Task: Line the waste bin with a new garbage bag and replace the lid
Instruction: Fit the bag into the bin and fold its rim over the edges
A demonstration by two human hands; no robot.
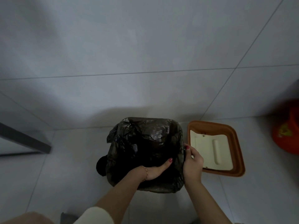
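A waste bin (180,126) stands on the tiled floor, its rim wrapped in a crinkled black garbage bag (152,135) that drapes into the dark inside. My left hand (157,170) reaches into the bin from the near side, fingers spread flat against the bag's inner wall. My right hand (192,164) grips the bag's edge on the bin's right rim, thumb and fingers pinched on the plastic. The lid (237,143), orange-brown with a cream swing flap, lies upside down on the floor just right of the bin.
An orange-red container (286,128) sits at the far right edge. A dark metal frame leg (24,138) crosses the floor at the left. A black round object (101,165) pokes out at the bin's left side. Grey floor tiles stretch beyond the bin.
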